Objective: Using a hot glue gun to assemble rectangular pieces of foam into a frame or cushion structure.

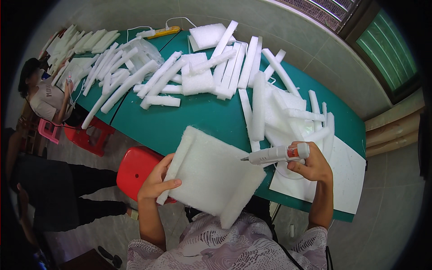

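- Nearest the camera, a white foam panel (211, 168) is held tilted in the air between the green table and the person's patterned shirt (216, 245); one foam strip (180, 155) stands along its left edge, another along its right.
- Left hand (157, 182) grasps the panel by its left side, thumb over the face, the other fingers mostly hidden behind.
- Right hand (312, 164) is wrapped around the handle of a white glue gun (270, 155), its nozzle pointing left over the panel's right part; whether the tip touches foam, I cannot tell.
- Just beyond the panel is the green table (180, 121), with loose foam bars and thicker foam blocks (198, 76) strewn along its far side.
- Beneath the right forearm, a flat white board (346, 180) lies on the table's right end.
- Left of the panel, a red stool (135, 173) stands by the table.
- Toward the wall sits a yellow power strip (164, 32).
- Far left, a seated co-worker (49, 101) is at the table; someone in dark clothing (42, 193) is nearer.
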Available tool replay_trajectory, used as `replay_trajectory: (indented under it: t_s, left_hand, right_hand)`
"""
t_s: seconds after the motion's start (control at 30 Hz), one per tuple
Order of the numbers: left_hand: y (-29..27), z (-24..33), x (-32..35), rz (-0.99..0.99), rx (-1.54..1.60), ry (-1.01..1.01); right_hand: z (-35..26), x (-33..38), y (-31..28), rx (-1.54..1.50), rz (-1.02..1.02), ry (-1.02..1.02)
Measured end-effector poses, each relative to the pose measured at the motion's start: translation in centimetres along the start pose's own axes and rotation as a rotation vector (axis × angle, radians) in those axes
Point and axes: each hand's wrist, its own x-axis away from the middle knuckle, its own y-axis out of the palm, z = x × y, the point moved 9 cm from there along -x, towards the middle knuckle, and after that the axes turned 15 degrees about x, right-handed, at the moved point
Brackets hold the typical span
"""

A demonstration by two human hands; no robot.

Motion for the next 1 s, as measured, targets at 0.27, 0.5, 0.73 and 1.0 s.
replay_trajectory:
  t_s: [0.27,0.5,0.73,1.0]
  left_hand:
    - [-0.6,-0.6,0.1,0.01,-0.003,0.004]
    - [-0.8,-0.8,0.3,-0.001,-0.016,0.015]
    - [-1.3,-0.8,0.4,0.011,-0.013,0.025]
    - [-2.5,-1.7,1.1,0.048,0.04,0.04]
  right_hand:
    - [0.9,0.2,0.6,-0.121,-0.005,-0.041]
    - [0.1,-1.2,1.4,-0.145,-0.022,-0.046]
    - [0.0,-1.1,0.9,-0.011,-0.01,-0.005]
    - [-0.1,-0.4,0.1,-0.058,-0.035,-0.035]
